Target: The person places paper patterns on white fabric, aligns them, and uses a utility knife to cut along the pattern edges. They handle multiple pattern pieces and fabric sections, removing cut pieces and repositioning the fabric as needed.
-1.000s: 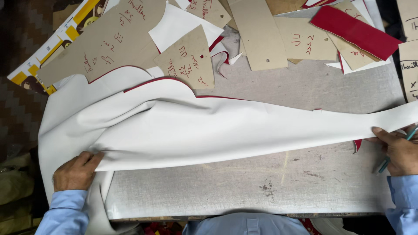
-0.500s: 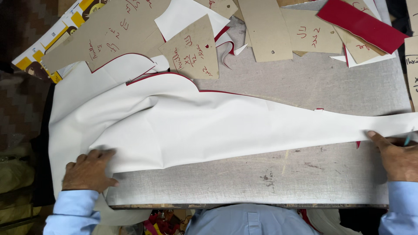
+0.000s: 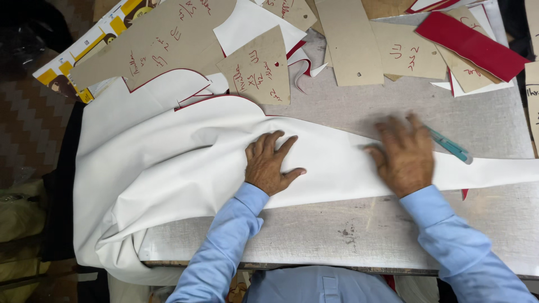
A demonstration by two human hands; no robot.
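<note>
both hands have come in from the far ends of the white sheet [image 3: 185,168] toward its middle. left hand [image 3: 271,163] lies flat and open on the sheet, fingers spread, thumb out to the right. right hand [image 3: 405,154] is also pressed palm down on the white material, fingers spread, blurred with motion; a teal pen [image 3: 449,146] sticks out from under its fingers, though whether it is gripped cannot be told. the sheet lies across the grey worktable [image 3: 348,230], its left part bunched and hanging over the table edge, red showing along its upper rim. brown card patterns [image 3: 261,70] and a red strip [image 3: 474,45] lie beyond it.
</note>
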